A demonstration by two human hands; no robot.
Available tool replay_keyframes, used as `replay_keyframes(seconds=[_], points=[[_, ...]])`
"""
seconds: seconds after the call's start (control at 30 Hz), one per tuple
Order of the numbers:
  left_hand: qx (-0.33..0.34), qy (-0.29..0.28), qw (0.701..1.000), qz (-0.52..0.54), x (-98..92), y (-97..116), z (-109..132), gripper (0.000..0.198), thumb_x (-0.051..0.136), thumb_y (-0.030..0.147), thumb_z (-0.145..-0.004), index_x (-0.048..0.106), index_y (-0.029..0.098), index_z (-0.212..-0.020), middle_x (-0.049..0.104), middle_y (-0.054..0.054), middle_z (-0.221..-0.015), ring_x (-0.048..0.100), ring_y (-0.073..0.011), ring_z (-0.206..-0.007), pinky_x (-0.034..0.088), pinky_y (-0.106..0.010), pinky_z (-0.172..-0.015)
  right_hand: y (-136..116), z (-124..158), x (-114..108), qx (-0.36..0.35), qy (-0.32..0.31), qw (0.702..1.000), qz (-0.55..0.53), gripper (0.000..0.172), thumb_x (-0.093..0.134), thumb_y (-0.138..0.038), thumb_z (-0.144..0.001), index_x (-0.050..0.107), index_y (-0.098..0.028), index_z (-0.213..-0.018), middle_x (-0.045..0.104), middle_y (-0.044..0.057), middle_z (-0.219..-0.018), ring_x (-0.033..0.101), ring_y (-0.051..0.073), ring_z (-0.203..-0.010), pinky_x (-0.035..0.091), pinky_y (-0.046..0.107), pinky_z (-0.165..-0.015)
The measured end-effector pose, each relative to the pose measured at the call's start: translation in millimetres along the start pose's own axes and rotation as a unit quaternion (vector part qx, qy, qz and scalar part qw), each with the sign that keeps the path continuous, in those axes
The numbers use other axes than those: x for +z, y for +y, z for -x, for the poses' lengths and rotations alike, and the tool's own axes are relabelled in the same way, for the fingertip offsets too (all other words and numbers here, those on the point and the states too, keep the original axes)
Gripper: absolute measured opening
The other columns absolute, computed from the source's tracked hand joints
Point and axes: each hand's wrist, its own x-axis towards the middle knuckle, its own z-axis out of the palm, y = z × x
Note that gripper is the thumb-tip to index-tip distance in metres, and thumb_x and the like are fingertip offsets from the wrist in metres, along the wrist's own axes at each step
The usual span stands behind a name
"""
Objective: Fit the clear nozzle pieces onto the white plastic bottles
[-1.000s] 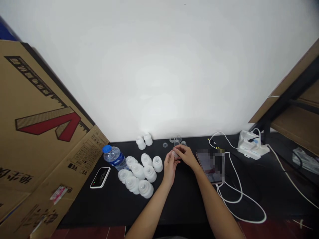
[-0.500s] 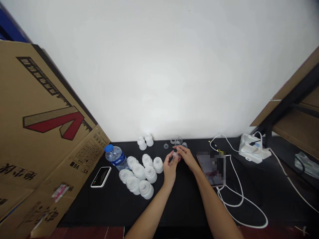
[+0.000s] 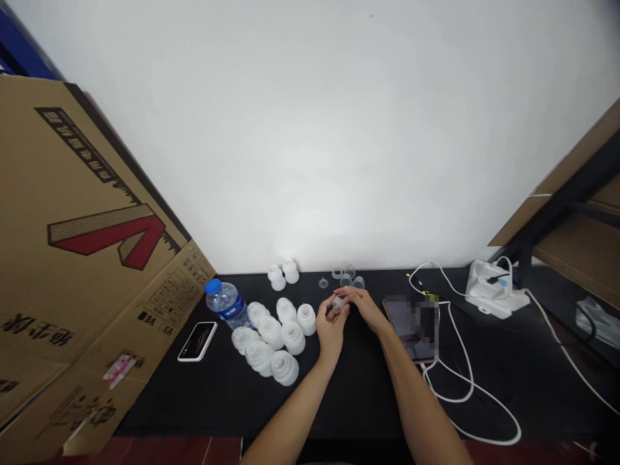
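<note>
Both hands meet over the black table around a small translucent bottle nipple (image 3: 338, 302), partly covered by fingers. My left hand (image 3: 330, 328) curls its fingers and thumb about it from the left. From the right, my right hand (image 3: 364, 307) closes on the same piece with its fingertips. Just beyond the hands lie clear domed pieces (image 3: 345, 280), a pale ring (image 3: 337, 274) and a small flat clear disc with a stem (image 3: 323, 282). Left of my left hand stands a group of several white bottles with clear tops (image 3: 293, 337).
Two white bottle pieces (image 3: 276, 278) stand by the wall. At left are a water bottle (image 3: 227, 305), a white-edged phone (image 3: 197, 341) and a large cardboard box (image 3: 97, 271). At right lie a tablet (image 3: 411, 329), white cables (image 3: 465, 361) and a white power strip (image 3: 491, 289).
My right hand's fingers have come down and closer around the small piece. The domed pieces behind it show more fully. The view has shifted slightly.
</note>
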Motion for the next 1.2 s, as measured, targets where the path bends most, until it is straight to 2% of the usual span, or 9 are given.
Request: replay_keyframes(seconds=[0.1,0.23,0.47,0.67,0.93,1.1,1.2], points=[[0.004,0.009,1.0,-0.007,0.2,0,0,0.058,0.092,0.044,-0.08,0.069,0.019,-0.127,0.075,-0.014,-0.128,0.077,-0.0287,-0.115,0.061,-0.047,-0.104,4,-1,2,0.009,0.0,1.0,-0.023,0.061,0.059,-0.074,-0.097,0.085,-0.02,-0.107,0.082,0.009,-0.09,0.074,0.031,-0.11,0.056,0.043,-0.1],[0.013,0.014,1.0,-0.014,0.1,0,1,0.056,0.092,0.045,-0.08,0.07,0.02,-0.125,0.076,-0.012,-0.124,0.078,-0.0283,-0.111,0.062,-0.047,-0.102,9,0,4,0.019,-0.013,0.998,-0.05,0.057,0.061,-0.071,-0.098,0.083,-0.021,-0.113,0.081,0.009,-0.098,0.074,0.03,-0.108,0.057,0.04,-0.094],[0.02,0.021,0.999,-0.021,-0.7,-1,2,0.057,0.091,0.046,-0.081,0.07,0.019,-0.127,0.075,-0.013,-0.125,0.078,-0.029,-0.112,0.063,-0.047,-0.102,11,1,8,0.028,-0.032,0.995,-0.091,0.053,0.065,-0.068,-0.098,0.08,-0.02,-0.115,0.08,0.008,-0.097,0.073,0.025,-0.087,0.056,0.036,-0.082],[0.027,0.028,0.999,-0.032,-0.9,-3,3,0.059,0.092,0.047,-0.08,0.072,0.018,-0.126,0.076,-0.013,-0.122,0.078,-0.0293,-0.11,0.064,-0.046,-0.1,11,1,11,0.041,-0.036,0.993,-0.103,0.054,0.068,-0.071,-0.095,0.077,-0.021,-0.112,0.076,0.004,-0.084,0.07,0.022,-0.076,0.054,0.034,-0.073],[0.047,0.023,0.997,-0.051,-1.5,-1,5,0.054,0.091,0.044,-0.082,0.074,0.018,-0.126,0.075,-0.013,-0.123,0.077,-0.0281,-0.112,0.062,-0.042,-0.1,4,3,14,0.061,-0.047,0.99,-0.118,0.061,0.069,-0.075,-0.091,0.075,-0.021,-0.118,0.077,0.005,-0.084,0.073,0.025,-0.079,0.057,0.036,-0.075],[0.073,0.023,0.994,-0.08,0.5,5,7,0.047,0.091,0.041,-0.081,0.077,0.018,-0.12,0.075,-0.012,-0.119,0.076,-0.0274,-0.11,0.062,-0.041,-0.099,-1,4,15,0.071,-0.071,0.986,-0.136,0.058,0.068,-0.071,-0.094,0.076,-0.02,-0.119,0.074,0.002,-0.076,0.071,0.022,-0.071,0.055,0.034,-0.072],[0.073,0.029,0.994,-0.072,-0.8,3,6,0.049,0.092,0.042,-0.081,0.077,0.019,-0.121,0.075,-0.013,-0.122,0.075,-0.0281,-0.113,0.061,-0.042,-0.101,2,4,15,0.062,-0.071,0.987,-0.128,0.059,0.069,-0.07,-0.094,0.077,-0.019,-0.122,0.078,0.004,-0.083,0.073,0.023,-0.077,0.057,0.035,-0.078]])
